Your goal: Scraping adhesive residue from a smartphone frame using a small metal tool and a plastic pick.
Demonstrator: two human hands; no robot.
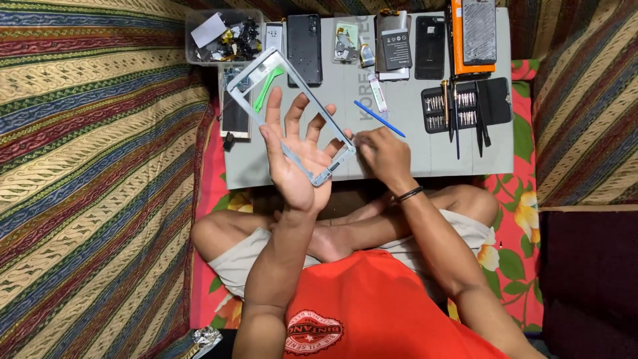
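Nearest: crossed legs [332,233] over red floral cloth [515,219], just under near edge of grey work mat [412,156].

Left hand [292,156] raised, palm up, fingers spread; pale phone frame [286,113] lying across palm and fingers, far end tilted up-left over mat. Right hand [382,153] curled at frame's near corner, fingertips pinched there; whether gripping frame or something small, cannot tell. Black band on that wrist.

Beyond the hands: blue pry stick [379,118] loose on mat, green plastic tool [267,86] seen through frame opening. Black bit case [465,105] open at right, drivers laid across it.

Far row: clear tray of small parts [222,36] at left corner, dark phone back [305,48], grey battery [396,45], black phone [430,46], orange flat box [473,36] under a grey panel.

Bare mat only mid-strip and at near right; striped fabric close on both sides.
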